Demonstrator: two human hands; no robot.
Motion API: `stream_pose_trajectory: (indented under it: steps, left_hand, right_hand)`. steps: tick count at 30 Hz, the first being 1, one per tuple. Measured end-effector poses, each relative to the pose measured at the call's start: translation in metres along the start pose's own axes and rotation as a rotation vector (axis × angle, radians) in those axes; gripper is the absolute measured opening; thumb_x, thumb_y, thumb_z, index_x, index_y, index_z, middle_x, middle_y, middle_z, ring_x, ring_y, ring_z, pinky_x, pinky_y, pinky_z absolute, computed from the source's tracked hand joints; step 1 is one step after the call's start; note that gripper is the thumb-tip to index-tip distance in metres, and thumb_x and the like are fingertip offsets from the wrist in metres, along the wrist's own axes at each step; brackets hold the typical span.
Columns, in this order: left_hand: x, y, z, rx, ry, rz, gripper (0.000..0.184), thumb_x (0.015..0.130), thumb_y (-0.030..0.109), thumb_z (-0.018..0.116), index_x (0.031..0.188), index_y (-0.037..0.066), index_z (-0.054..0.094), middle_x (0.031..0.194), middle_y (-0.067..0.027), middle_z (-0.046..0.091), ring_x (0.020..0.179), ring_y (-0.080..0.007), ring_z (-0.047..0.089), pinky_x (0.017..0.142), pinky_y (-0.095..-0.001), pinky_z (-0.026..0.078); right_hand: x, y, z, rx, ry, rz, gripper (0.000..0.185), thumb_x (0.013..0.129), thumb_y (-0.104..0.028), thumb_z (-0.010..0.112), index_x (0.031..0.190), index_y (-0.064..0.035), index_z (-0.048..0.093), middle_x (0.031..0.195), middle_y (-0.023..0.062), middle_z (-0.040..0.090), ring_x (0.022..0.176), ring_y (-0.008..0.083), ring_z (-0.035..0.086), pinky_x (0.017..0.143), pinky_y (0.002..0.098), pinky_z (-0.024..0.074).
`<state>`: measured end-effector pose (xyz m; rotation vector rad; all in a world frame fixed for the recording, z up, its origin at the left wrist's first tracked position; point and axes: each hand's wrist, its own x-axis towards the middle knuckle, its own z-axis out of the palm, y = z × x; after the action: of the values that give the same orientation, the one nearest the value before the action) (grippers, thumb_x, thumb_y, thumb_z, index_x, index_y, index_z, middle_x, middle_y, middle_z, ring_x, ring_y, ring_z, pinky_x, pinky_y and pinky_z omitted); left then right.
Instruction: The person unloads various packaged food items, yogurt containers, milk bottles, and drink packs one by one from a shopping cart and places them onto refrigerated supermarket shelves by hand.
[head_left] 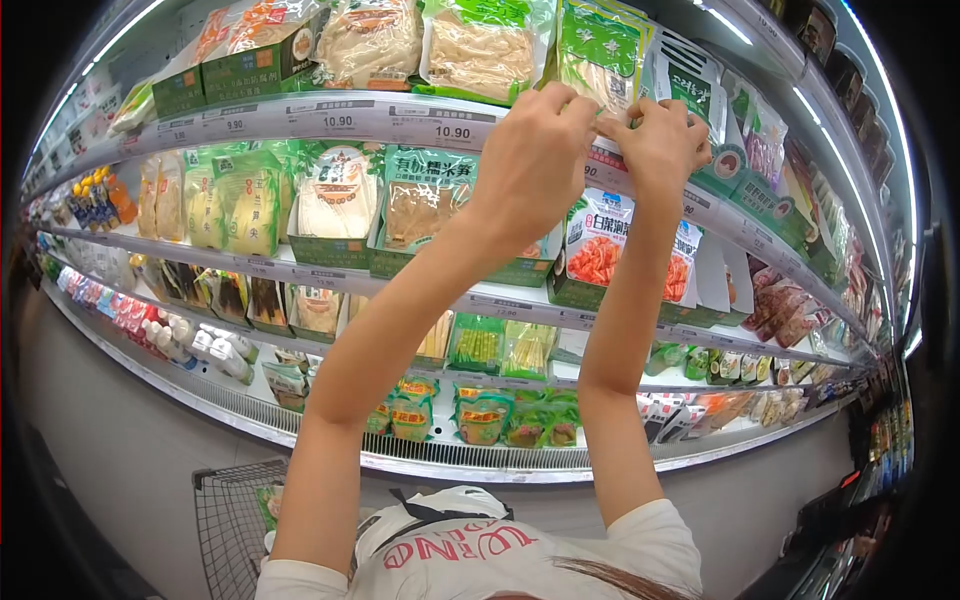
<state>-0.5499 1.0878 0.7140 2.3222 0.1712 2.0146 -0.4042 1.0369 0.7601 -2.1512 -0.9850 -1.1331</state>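
Display cabinet: long, brightly lit, several tiers; a person stands before it, both arms raised.
Upper shelf: pale front edge with price strip; bears a row of bagged foods and carries the packet between the hands.
Wire cart: dark mesh, on the floor at the person's left.
Left hand: at the packet's lower left, back of the hand outward, fingers bent inward; cannot tell whether they grasp film.
Right hand: at the packet's lower right, fingers curled, thumb toward the other hand; grip likewise cannot be told.
Handling, by judgement: fingertips best kept light on the film margins, both sides level, pull even; soft contents should not be squeezed, nor neighbouring bags dragged along.
Packet: green-and-white, upright among its neighbours; green upper panel with pale lettering, clear lower part, pale contents, glossy film; lower edge partly hidden by fingers.
Left neighbour: bag of pale strands, green top.
Right neighbour: bag with black stripes and pale lettering.
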Motion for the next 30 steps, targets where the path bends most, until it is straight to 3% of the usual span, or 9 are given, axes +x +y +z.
stream_pose_trajectory:
  steps: [7,10,12,14,17,20,23,26,30]
  left_hand:
    - [-0.229,0.060,-0.100,-0.152,-0.361,-0.319,0.022,0.076,0.004,0.066,0.098,0.003,0.065,0.089,-0.0106,0.063,0.079,-0.0273,0.060,0.069,-0.0370,0.050]
    - [-0.372,0.057,-0.151,0.351,-0.595,-0.715,0.024,0.074,0.003,0.062,0.098,0.006,0.062,0.084,-0.0082,0.057,0.078,-0.0273,0.058,0.069,-0.0383,0.047]
    - [-0.440,0.077,-0.204,0.664,-0.713,-1.119,0.016,0.076,0.005,0.062,0.091,0.004,0.061,0.087,-0.0097,0.058,0.082,-0.0287,0.058,0.071,-0.0398,0.047]
    - [-0.510,0.102,-0.254,0.830,-0.571,-1.409,0.011,0.080,0.008,0.063,0.089,0.002,0.061,0.085,-0.0138,0.060,0.084,-0.0340,0.061,0.072,-0.0441,0.049]
    - [-0.567,0.147,-0.313,1.095,-0.371,-1.818,0.021,0.079,0.016,0.067,0.092,0.001,0.062,0.086,-0.0196,0.063,0.079,-0.0384,0.063,0.069,-0.0468,0.051]
    - [-0.629,0.174,-0.346,1.101,-0.340,-2.143,0.028,0.082,0.018,0.064,0.104,0.001,0.063,0.100,-0.0193,0.064,0.088,-0.0362,0.064,0.073,-0.0468,0.052]
    - [-0.687,0.170,-0.359,0.798,0.080,-2.219,0.033,0.082,0.019,0.065,0.107,-0.002,0.064,0.092,-0.0170,0.066,0.080,-0.0304,0.066,0.070,-0.0410,0.052]
    - [-0.741,0.142,-0.352,-0.089,1.347,-2.124,0.027,0.081,0.017,0.063,0.100,-0.002,0.067,0.079,-0.0125,0.065,0.071,-0.0233,0.064,0.067,-0.0329,0.051]
    - [-0.834,0.104,-0.338,-0.003,1.314,-2.247,0.015,0.083,0.012,0.061,0.095,0.002,0.061,0.083,-0.0064,0.056,0.068,-0.0179,0.055,0.060,-0.0332,0.048]
  right_hand:
    - [-0.098,-0.043,-0.004,0.724,0.728,-0.047,0.013,0.089,-0.015,0.065,0.090,-0.0024,0.064,0.096,0.0099,0.064,0.090,0.0229,0.060,0.084,0.0379,0.0468]
    - [-0.199,-0.108,0.024,1.334,0.346,0.077,0.014,0.095,-0.010,0.056,0.092,0.0032,0.059,0.091,0.0114,0.062,0.082,0.0173,0.060,0.075,0.0270,0.0509]
    - [-0.288,-0.150,0.064,1.300,-0.184,-0.070,0.011,0.093,-0.007,0.056,0.097,0.0027,0.060,0.092,0.0106,0.061,0.085,0.0197,0.060,0.075,0.0322,0.0493]
    - [-0.384,-0.190,0.079,1.188,-0.834,-0.379,0.016,0.090,-0.009,0.059,0.102,0.0020,0.061,0.097,0.0133,0.060,0.085,0.0234,0.059,0.075,0.0340,0.0480]
    - [-0.519,-0.228,0.086,1.262,-1.187,-0.998,0.014,0.085,-0.004,0.061,0.098,0.0013,0.059,0.104,0.0195,0.059,0.096,0.0379,0.057,0.082,0.0418,0.0466]
    - [-0.625,-0.242,0.077,1.360,-1.346,-1.399,0.019,0.080,-0.009,0.067,0.096,-0.0003,0.062,0.106,0.0178,0.060,0.096,0.0385,0.057,0.081,0.0445,0.0473]
    - [-0.689,-0.257,0.065,1.397,-1.209,-1.608,0.015,0.080,-0.017,0.067,0.088,-0.0055,0.063,0.105,0.0129,0.059,0.098,0.0317,0.056,0.089,0.0439,0.0401]
    - [-0.728,-0.277,0.073,1.241,-1.268,-1.737,0.015,0.083,-0.021,0.063,0.086,-0.0062,0.065,0.099,0.0124,0.062,0.093,0.0304,0.059,0.090,0.0440,0.0401]
    - [-0.756,-0.294,0.104,1.174,-1.200,-1.813,0.022,0.090,-0.025,0.055,0.082,-0.0076,0.065,0.082,0.0094,0.062,0.086,0.0296,0.060,0.088,0.0437,0.0394]
